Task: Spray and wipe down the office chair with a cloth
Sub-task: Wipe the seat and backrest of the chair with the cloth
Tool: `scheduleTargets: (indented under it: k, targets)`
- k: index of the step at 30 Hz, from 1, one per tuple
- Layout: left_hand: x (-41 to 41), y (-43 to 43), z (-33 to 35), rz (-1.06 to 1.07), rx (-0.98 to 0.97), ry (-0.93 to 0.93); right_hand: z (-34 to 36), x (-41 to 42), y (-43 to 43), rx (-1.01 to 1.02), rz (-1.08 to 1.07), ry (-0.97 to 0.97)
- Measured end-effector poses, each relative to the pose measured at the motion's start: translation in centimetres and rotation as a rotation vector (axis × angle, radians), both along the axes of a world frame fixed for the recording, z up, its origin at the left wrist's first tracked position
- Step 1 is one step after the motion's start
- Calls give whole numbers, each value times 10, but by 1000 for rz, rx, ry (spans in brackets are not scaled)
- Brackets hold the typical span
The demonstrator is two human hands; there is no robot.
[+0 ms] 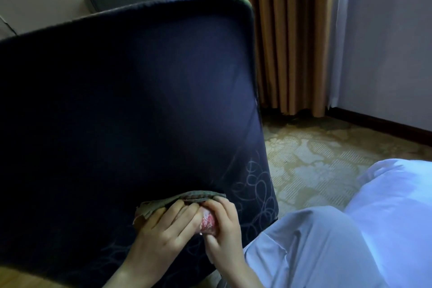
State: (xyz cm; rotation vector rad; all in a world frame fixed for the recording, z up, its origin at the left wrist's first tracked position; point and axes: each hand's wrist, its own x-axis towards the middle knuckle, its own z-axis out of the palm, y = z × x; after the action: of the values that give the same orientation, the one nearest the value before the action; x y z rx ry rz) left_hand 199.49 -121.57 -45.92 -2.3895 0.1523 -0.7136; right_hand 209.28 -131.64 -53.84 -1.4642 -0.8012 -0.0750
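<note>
Cloth point(187, 197): grey-green with a pink-white patch, bunched against the lower back of the chair point(128, 100), which is dark navy with pale swirls. Left hand point(163, 229), right hand point(225, 234): side by side, both gripping it. Beyond: patterned carpet point(315, 159), ochre curtain point(287, 37).

Bare left hand point(163, 229), bare right hand point(225, 227), pale blue creased trousers point(327, 252)
</note>
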Motion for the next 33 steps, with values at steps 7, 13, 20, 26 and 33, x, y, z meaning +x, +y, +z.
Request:
scheduleTargets:
  k: [7,13,20,26,33]
  targets:
    - [80,-59,79,-150,-78,-266,93,68,-48,168,-247,-89]
    - [141,-58,99,-177,-99,-265,118,123,-44,139,-292,-92]
    - [97,-29,54,-147,-62,-96,56,72,-11,70,-232,71]
    - [16,-2,20,-80,-108,25,16,-8,17,25,-171,220]
    - [-73,28,-11,44,-149,145,-11,-84,35,-115,-46,226]
